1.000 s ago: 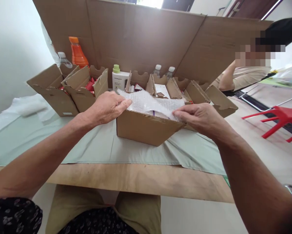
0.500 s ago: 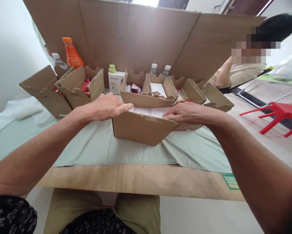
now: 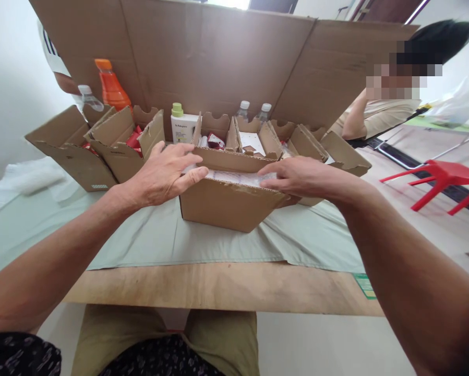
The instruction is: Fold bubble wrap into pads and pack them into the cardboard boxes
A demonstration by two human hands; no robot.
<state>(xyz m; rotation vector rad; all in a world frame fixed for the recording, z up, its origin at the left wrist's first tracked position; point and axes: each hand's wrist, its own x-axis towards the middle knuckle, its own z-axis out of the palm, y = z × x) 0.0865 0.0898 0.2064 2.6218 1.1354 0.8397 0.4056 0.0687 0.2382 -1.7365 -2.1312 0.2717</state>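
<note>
A brown cardboard box (image 3: pixel 218 205) stands on the pale green cloth (image 3: pixel 152 235), in front of a row of open cardboard bins. Clear plastic wrap (image 3: pixel 234 177) fills its top. At the box's left end is my left hand (image 3: pixel 166 175), its fingers apart and nothing held, the thumb over the near left corner. My right hand (image 3: pixel 297 176) is over the right end, fingers apart, fingertips at the plastic wrap, gripping nothing that shows.
Behind the bins stand an orange bottle (image 3: pixel 112 89), a white bottle with a green cap (image 3: pixel 182 125) and clear bottles, before a tall cardboard panel (image 3: pixel 218 57). A person (image 3: pixel 391 112) sits at the right, near a red stool (image 3: pixel 445 175). Plastic wrap (image 3: pixel 33 175) lies at left.
My left hand has lifted from the box's edge and spread its fingers. My right hand's fingers have opened a little over the wrap. Part of another person now shows behind the panel at the left.
</note>
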